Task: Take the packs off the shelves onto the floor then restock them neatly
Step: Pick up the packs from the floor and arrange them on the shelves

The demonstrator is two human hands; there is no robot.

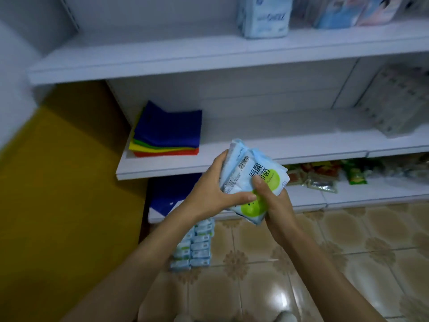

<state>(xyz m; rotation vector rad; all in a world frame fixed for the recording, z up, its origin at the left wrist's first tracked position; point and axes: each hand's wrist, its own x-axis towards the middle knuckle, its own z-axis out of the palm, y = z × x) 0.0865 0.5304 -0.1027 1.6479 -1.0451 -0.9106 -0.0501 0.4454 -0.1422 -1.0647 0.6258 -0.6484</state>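
Observation:
A bunch of light-blue packs with green circles (255,175) is held in front of the middle shelf (301,145). My left hand (209,189) grips the bunch from the left, thumb across the lower front. My right hand (274,201) holds it from below and the right, thumb pressed on the front pack. On the floor below, several similar light-blue packs (197,247) lie stacked in rows by the shelf base.
A stack of coloured cloths (167,131) lies on the middle shelf's left end. A blue pack (264,17) and other goods stand on the top shelf (162,56). Green snack bags (325,177) fill the bottom shelf. A yellow wall (58,194) stands at left; tiled floor (301,263) below.

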